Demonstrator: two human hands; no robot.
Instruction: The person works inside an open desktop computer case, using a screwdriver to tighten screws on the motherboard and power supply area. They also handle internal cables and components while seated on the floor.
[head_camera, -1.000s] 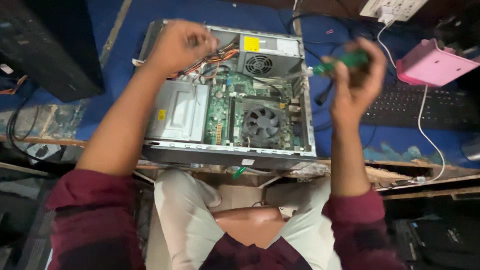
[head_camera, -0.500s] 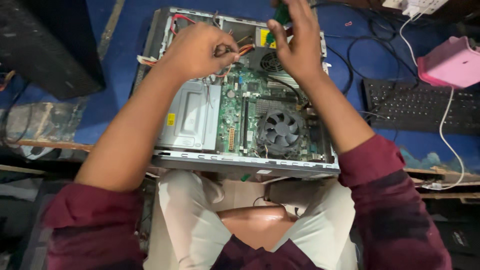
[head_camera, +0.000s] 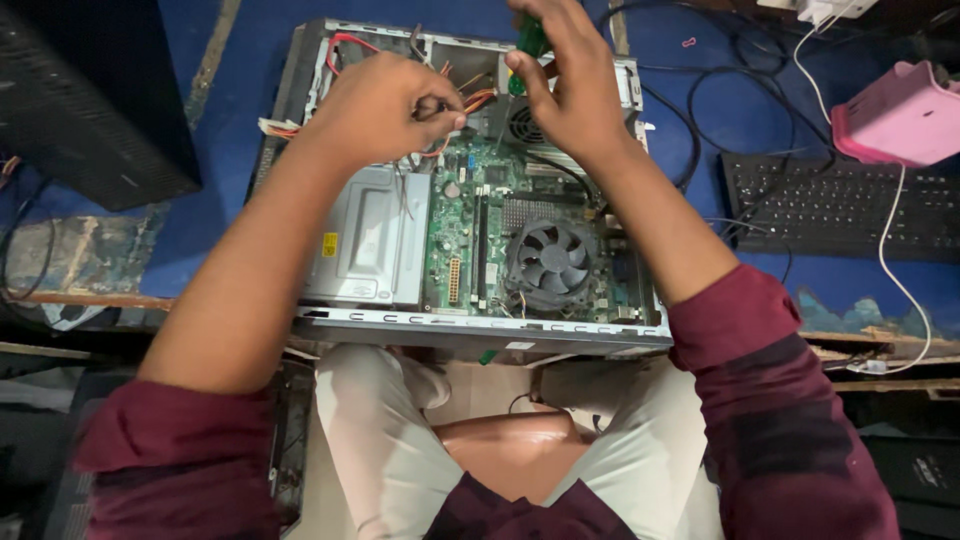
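1. Starting nearest the viewer: the open desktop computer case (head_camera: 480, 330) lies flat on the blue workbench (head_camera: 760, 120), its near metal edge just above the seated person's knees.
2. Inside, the round CPU cooler fan (head_camera: 548, 258) sits near the front right, and the grey drive cage (head_camera: 365, 235) lies to its left; the green motherboard (head_camera: 470, 215) shows between them.
3. Left hand (head_camera: 375, 105): fingers pinched narrow on a bundle of orange and red cables (head_camera: 470, 102) at the far side of the case, lifting them off the board. Holding them well aside should keep the work spot visible.
4. Right hand (head_camera: 565, 85): closed around a green-handled screwdriver (head_camera: 530, 42), held upright over the far corner beside the power supply fan grille (head_camera: 522, 122). Its tip is hidden, so what it meets cannot be told. Keeping the shaft plumb and pressing lightly seems wise, lest it slip onto the board.
5. Farther right, apart from the work: a black keyboard (head_camera: 840, 205) and a pink box (head_camera: 900, 115).
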